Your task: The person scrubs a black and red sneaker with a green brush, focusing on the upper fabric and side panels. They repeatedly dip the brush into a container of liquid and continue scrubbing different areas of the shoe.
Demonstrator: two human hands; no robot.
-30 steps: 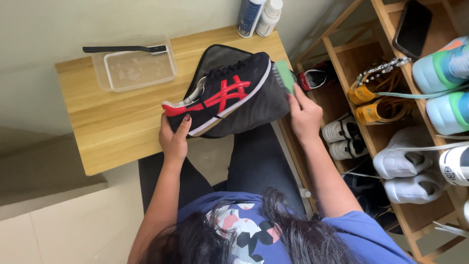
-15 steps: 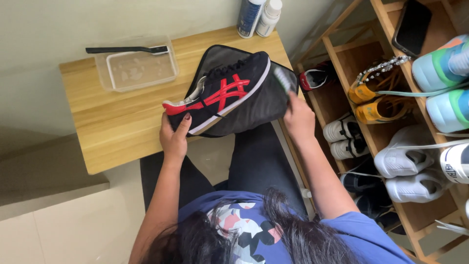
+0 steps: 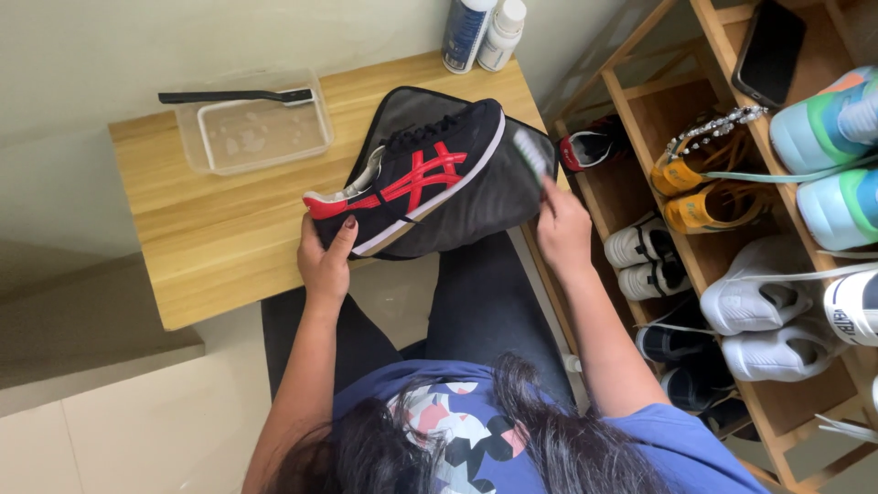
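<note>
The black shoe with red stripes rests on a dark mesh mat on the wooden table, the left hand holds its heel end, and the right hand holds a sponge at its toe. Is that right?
One detail is wrong. The right hand holds a green-handled brush, not a sponge, as the head view shows. The rest stands: the black shoe with red stripes rests on the dark mesh mat on the wooden table, its heel end in the left hand.

Table: light wood, matt, visible grain. Tray: clear glossy plastic. Shoe: black matt cloth w/ red smooth stripes. Mat: dark mesh fabric. Rack: wood.
</note>
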